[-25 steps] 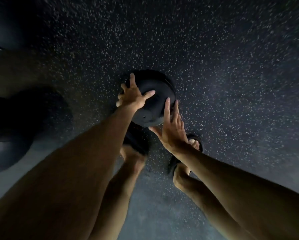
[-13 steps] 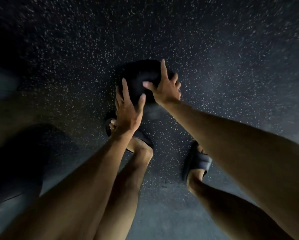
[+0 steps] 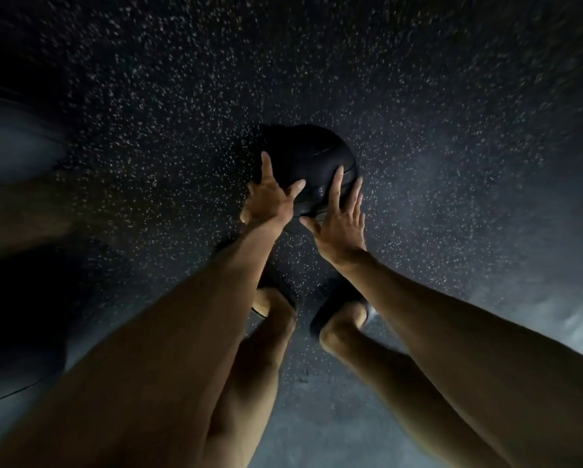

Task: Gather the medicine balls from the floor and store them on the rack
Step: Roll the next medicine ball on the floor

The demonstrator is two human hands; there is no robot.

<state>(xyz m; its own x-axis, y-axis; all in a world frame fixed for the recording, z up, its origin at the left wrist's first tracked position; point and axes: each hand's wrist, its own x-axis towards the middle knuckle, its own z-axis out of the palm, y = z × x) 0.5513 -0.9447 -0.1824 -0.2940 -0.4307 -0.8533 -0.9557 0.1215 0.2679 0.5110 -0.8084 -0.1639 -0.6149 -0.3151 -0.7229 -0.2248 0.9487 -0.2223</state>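
No container shows here; the view takes in only the dark speckled floor (image 3: 452, 130), your limbs and one ball. The black medicine ball (image 3: 308, 160) sits on that floor near the middle of the view, just beyond your feet, with a faint seam line curving across its top.

Your left hand (image 3: 269, 199) lies against the ball's near left side, fingers spread and pointing away from you, thumb angled out to the right across the ball's lower face. Your right hand (image 3: 342, 224) is at the ball's near right side, palm turned in toward it, fingers straight and close together, their tips overlapping the ball's right edge. Both hands are opened flat, not curled around anything. The left one looks to be in contact with the ball; whether the right palm touches it or stands just off the surface you cannot tell in this dim light.

Both forearms are bare and stretch forward and down from the near edge, the left from the lower left, the right from the lower right, converging on the ball.

Below the hands, your feet in dark sandals (image 3: 337, 305) stand close together on the floor, near the ball.
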